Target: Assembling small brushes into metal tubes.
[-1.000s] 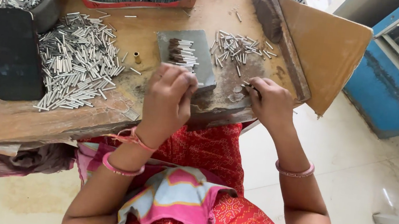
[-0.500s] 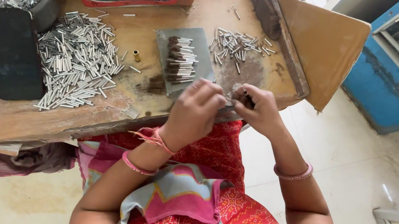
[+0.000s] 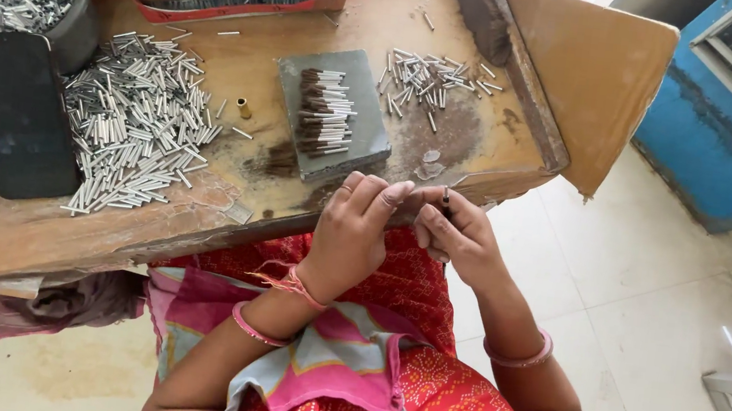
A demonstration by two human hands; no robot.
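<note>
Tube (image 3: 445, 197) pinched upright between right hand (image 3: 461, 237) fingers; left hand (image 3: 353, 232) touching.

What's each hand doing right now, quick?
Left hand: fingers curled, tips meeting the right hand; what it holds cannot be told.
Right hand: pinching a small dark stick.

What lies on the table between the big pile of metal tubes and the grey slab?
In the head view, between the tube pile and the grey slab, a small brass piece and a few stray tubes lie on brown-stained wood.
</note>
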